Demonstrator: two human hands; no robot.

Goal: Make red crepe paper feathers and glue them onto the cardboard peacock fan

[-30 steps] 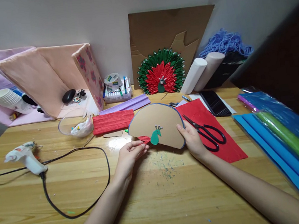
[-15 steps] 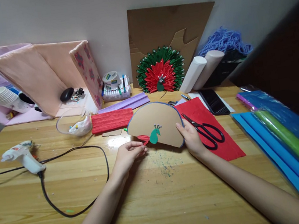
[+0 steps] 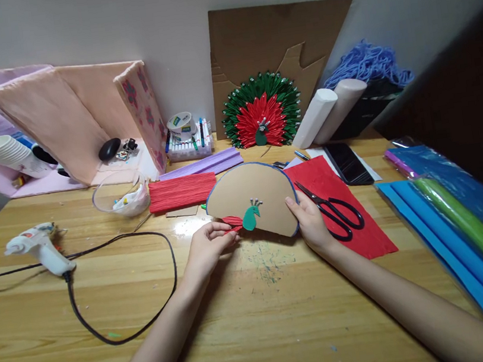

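Observation:
My right hand [image 3: 312, 222] grips the right end of a fan-shaped piece of cardboard [image 3: 251, 188] edged in blue, held tilted above the table. On its lower middle sits a green peacock body [image 3: 251, 218] with a small crest. At the board's lower left, my left hand [image 3: 212, 245] pinches red crepe-paper petals [image 3: 232, 223], whose tips lie beside the green body. Whether the petals are stuck to the board I cannot tell. Black-handled scissors [image 3: 336, 212] lie on a red crepe sheet [image 3: 320, 185] just right of my right hand.
A white glue gun [image 3: 44, 250] with a looping black cord lies left. Behind are folded red crepe paper [image 3: 182, 192], a clear bowl [image 3: 120, 195], a marker box [image 3: 189, 143] and a finished red-and-green peacock [image 3: 261, 112]. A phone [image 3: 347, 163] and blue sheets [image 3: 447, 236] lie right.
The view has shifted slightly. Both hands keep nearly the same hold on the cardboard and the red petals.

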